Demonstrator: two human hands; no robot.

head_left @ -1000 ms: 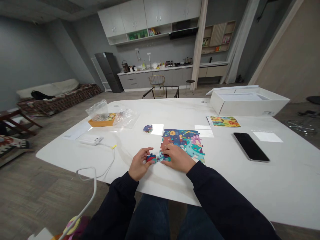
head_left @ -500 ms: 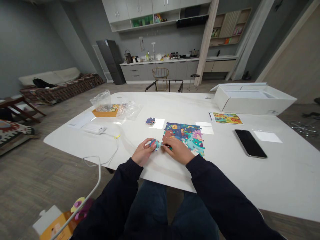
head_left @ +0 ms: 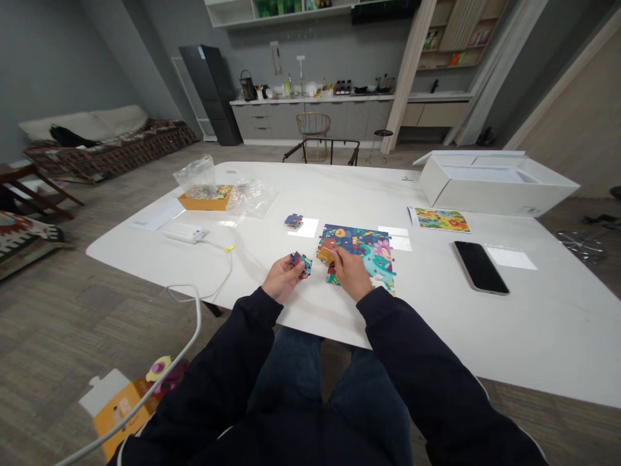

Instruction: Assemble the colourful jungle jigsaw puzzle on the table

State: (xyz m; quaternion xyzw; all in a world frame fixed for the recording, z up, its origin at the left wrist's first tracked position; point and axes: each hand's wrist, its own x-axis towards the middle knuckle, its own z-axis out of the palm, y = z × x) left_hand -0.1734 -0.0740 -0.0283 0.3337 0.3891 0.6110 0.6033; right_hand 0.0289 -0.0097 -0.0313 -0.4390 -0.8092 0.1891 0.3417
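Note:
My left hand [head_left: 281,278] is closed around a few jigsaw puzzle pieces [head_left: 301,263], blue, red and teal, just above the table. Pinched in the fingers of my right hand [head_left: 352,273] is an orange-yellow puzzle piece [head_left: 325,255], at the left edge of the partly joined jigsaw puzzle [head_left: 381,254]. That hand covers part of the puzzle's lower middle. A small pile of puzzle pieces [head_left: 294,221] lies farther back, left of the puzzle.
On the white table [head_left: 548,330] are an orange tray [head_left: 204,203] with clear plastic bags, a power strip [head_left: 187,233] with its cable, a phone [head_left: 480,267], a picture card [head_left: 441,219] and a white box [head_left: 499,188]. An orange box [head_left: 123,414] stands on the floor.
My right hand has drawn away from the left hand's pieces to the puzzle's left edge, an orange-yellow piece now showing in its fingers. The camera view has tilted down slightly.

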